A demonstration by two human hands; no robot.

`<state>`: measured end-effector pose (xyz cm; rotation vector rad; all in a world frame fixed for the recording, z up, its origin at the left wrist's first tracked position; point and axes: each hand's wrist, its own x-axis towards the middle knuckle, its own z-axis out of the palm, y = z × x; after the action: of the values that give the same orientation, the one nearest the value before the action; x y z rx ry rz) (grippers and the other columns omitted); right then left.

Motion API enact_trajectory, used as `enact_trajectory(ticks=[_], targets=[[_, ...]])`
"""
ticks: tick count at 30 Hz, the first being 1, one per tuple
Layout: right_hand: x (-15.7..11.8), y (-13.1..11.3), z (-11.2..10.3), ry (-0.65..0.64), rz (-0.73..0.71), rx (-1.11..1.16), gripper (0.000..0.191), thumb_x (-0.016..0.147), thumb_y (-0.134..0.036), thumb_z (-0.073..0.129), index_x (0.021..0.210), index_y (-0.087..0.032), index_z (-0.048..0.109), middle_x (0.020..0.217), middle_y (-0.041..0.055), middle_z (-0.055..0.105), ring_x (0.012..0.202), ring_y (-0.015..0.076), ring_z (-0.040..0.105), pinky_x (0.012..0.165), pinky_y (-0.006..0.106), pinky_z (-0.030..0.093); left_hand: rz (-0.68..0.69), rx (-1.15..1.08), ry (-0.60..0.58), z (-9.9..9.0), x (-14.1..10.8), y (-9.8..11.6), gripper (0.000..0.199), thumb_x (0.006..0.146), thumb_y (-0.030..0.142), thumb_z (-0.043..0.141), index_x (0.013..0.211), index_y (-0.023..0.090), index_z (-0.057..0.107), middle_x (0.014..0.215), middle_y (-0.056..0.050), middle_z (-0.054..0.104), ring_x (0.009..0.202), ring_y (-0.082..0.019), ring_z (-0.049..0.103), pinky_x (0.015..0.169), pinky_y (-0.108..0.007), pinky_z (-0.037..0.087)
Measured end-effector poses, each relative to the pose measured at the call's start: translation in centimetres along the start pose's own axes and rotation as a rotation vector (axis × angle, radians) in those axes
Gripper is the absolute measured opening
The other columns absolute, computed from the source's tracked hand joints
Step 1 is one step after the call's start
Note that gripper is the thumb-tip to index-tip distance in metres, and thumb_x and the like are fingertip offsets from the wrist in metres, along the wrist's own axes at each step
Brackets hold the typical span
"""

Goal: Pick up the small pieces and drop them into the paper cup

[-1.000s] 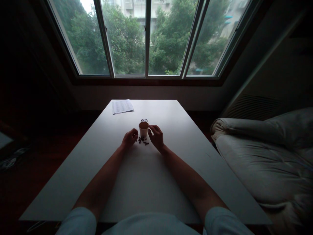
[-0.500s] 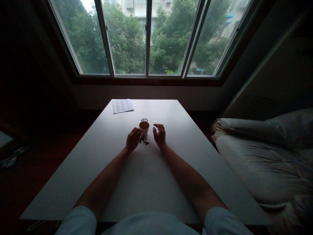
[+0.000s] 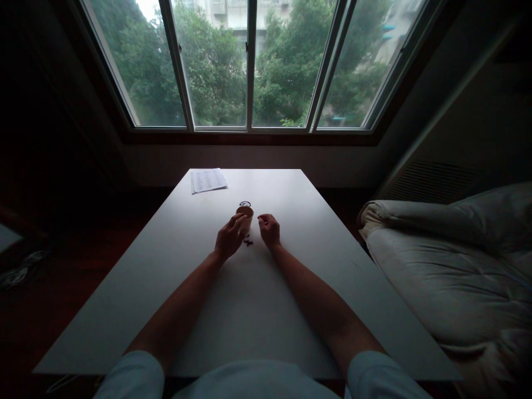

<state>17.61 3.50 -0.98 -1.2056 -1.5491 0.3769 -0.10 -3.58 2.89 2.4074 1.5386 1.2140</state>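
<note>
A paper cup stands upright on the white table, its brown inside showing. My left hand is at the cup's left front side, fingers bent together near the rim; whatever they pinch is too small to name. Several small dark pieces lie on the table just in front of the cup, some perhaps hidden by the left hand. To the right of the cup, apart from it, is my right hand, its fingers curled in and their tips close together. I cannot make out anything between them.
Behind the cup lies a small round dark-rimmed item. Printed sheets rest at the table's far left corner. A pale padded couch is beyond the table's right edge, and a window is ahead.
My left hand has moved right, over the front of the cup, covering some dark pieces. My right hand's fingers, apart before, have curled closed.
</note>
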Motion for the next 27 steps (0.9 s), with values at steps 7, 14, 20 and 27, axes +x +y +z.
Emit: enact_trajectory(ticks=[7,14,20,27], targets=[[0.0,0.0,-0.1,-0.009,0.015,-0.019,0.026,0.089,-0.027,0.045,0.091,-0.017,0.068,0.093,0.0089,0.068,0.081,0.0196,0.061,0.076,0.031,0.05,-0.011,0.044,-0.074,0.3,0.0,-0.1,0.054,0.093,0.024,0.051,0.146,0.027,0.042,0.155,-0.009,0.038,0.104,-0.021,0.063,0.075,-0.03,0.055],[0.0,-0.2,-0.3,-0.098,0.002,-0.15,0.026,0.09,-0.028,0.043,0.093,-0.018,0.068,0.087,0.0057,0.07,0.077,0.0184,0.061,0.076,0.029,0.047,-0.053,-0.034,-0.001,0.3,-0.2,-0.7,0.044,0.093,0.023,0.049,0.137,0.026,0.05,0.147,-0.01,0.044,0.084,-0.013,0.063,0.072,-0.028,0.053],[-0.5,-1.2,-0.6,-0.282,-0.032,-0.403,0.019,0.089,-0.027,0.051,0.09,-0.021,0.068,0.081,0.0049,0.071,0.074,0.0178,0.063,0.068,0.026,0.041,-0.178,-0.058,0.131,0.4,0.0,-2.9,0.028,0.094,0.023,0.047,0.118,0.021,0.06,0.119,-0.009,0.06,0.077,-0.013,0.061,0.073,-0.027,0.05],[-1.1,-2.3,-0.2,-0.512,-0.184,-0.596,0.019,0.09,-0.034,0.056,0.091,-0.024,0.071,0.086,0.009,0.074,0.073,0.0214,0.066,0.065,0.029,0.039,-0.243,0.012,-0.128,0.7,-0.2,-5.4,0.019,0.089,0.022,0.052,0.097,0.023,0.069,0.094,-0.004,0.07,0.076,-0.016,0.061,0.072,-0.028,0.044]])
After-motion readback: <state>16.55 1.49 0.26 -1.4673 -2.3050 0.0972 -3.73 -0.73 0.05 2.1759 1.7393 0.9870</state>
